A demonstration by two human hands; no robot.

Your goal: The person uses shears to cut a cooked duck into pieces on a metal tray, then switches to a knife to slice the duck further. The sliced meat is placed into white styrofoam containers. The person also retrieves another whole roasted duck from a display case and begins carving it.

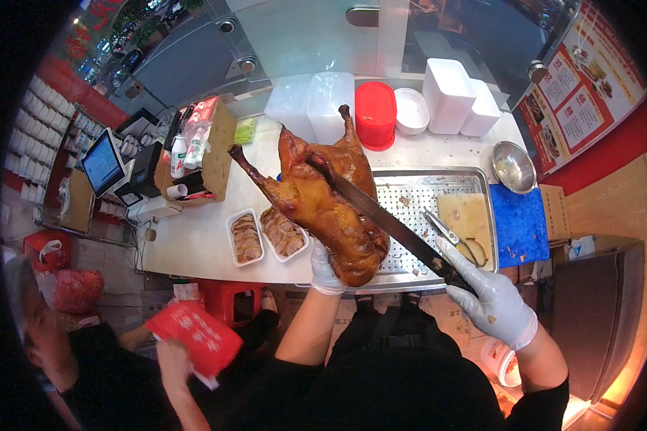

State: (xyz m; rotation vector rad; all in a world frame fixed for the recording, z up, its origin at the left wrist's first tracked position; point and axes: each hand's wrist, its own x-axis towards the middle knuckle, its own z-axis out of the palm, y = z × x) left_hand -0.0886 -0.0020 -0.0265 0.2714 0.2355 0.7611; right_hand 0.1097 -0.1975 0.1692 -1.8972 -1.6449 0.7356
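My left hand (pixel 326 269), in a clear glove, holds up a whole roast duck (pixel 321 207) from beneath its lower end; its fingers are partly hidden. The duck's legs point up and away from me. In my gloved right hand (pixel 485 299) is the dark handle of a long knife (pixel 388 223). Its blade lies across the duck, with the far end at an opening in the bird. Behind them is a perforated steel tray (pixel 410 186), holding scissors (pixel 445 229) and a yellowish cutting board (pixel 463 210). Two white trays of sliced meat (pixel 245 237) (pixel 284 237) stand left of the duck.
White containers (pixel 447 97), a red tub (pixel 376 116) and white bowls (pixel 411 110) line the counter's back. Right are a steel bowl (pixel 513 167) and blue cloth (pixel 519 226). A cardboard box (pixel 215 156) and screen (pixel 103 161) stand left. Another person holds a red bag (pixel 197 336) at lower left.
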